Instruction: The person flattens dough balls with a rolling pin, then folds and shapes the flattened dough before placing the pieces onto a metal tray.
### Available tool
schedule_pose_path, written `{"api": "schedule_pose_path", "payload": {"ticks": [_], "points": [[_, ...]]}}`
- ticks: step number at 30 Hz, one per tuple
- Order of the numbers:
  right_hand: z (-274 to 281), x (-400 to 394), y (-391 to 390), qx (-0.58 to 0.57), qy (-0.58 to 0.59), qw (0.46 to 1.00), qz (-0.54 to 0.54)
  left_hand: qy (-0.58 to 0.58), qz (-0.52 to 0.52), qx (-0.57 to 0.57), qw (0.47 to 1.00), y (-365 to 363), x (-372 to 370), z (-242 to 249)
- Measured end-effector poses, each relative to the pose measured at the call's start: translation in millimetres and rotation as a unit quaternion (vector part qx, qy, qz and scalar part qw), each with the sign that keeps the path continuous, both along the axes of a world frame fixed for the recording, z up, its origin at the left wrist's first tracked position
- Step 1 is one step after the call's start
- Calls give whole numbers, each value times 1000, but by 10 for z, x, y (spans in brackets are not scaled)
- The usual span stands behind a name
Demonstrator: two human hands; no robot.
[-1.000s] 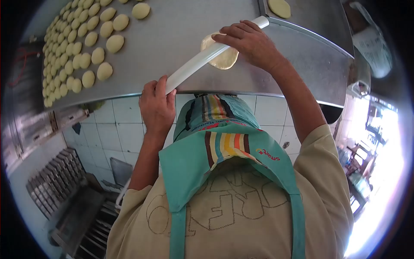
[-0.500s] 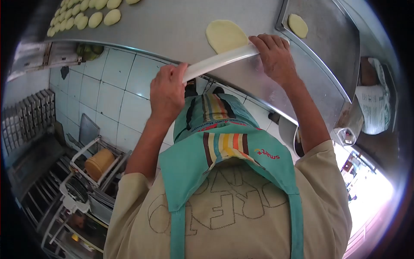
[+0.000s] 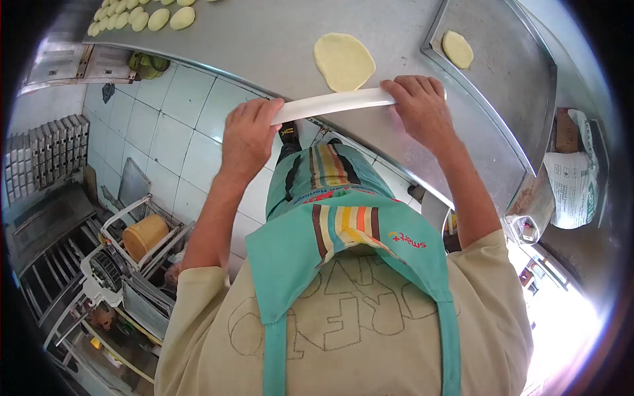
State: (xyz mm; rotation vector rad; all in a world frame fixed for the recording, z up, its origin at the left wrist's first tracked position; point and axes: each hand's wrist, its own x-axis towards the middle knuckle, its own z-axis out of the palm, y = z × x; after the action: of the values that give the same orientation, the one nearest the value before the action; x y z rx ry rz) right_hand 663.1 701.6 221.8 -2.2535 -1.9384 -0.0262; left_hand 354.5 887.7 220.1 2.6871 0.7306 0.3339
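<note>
A white-tiled floor (image 3: 198, 148) runs beside the metal bench (image 3: 264, 39), with a cluttered pale-framed rack (image 3: 125, 212) and a tan bucket (image 3: 145, 237) at left, near a pale wall (image 3: 46, 107), while glaring white light (image 3: 561, 323) floods the lower right.

Teal apron (image 3: 348, 221), tan shirt (image 3: 363, 360)

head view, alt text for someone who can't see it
Left hand and right hand hold a white rod near its ends, beside flattened dough on a metal table. A tray at right holds another dough piece; dough balls sit upper left.
</note>
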Motion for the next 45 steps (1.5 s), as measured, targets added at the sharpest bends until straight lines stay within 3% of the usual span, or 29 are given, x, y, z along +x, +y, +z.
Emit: {"api": "schedule_pose_path", "payload": {"ticks": [6,11,15,23,27,30,34,37,40,45], "points": [[387,-231,-304,-16,152,983,-97,-38,-134,151,979,704,597,436],[343,-660,-509,5,217,954,-207,-15,-289,135,948,1159,1408,332],[174,-1029,-529,7,210,941,-263,-5,-384,99,918,1280,1620,178],[72,-1646,-432,-6,151,924,-352,-76,-409,83,906,1380,1165,-224],[313,-1831,-234,34,140,914,-378,-85,-445,77,888,1615,1210,51],[401,-1836,-147,72,129,896,-419,-135,-480,83,863,1669,1461,227],[174,-1824,-69,60,113,867,-482,-127,-534,87,832,1703,1988,-88],[8,-1715,53,18,4,851,-526,-123,-563,73,814,1677,2418,-331],[-59,-1500,80,7,-32,845,-534,-140,-567,76,809,1601,2790,-389],[43,-1269,-32,57,88,805,-584,-110,-557,18,823,1424,3303,-391]]}}
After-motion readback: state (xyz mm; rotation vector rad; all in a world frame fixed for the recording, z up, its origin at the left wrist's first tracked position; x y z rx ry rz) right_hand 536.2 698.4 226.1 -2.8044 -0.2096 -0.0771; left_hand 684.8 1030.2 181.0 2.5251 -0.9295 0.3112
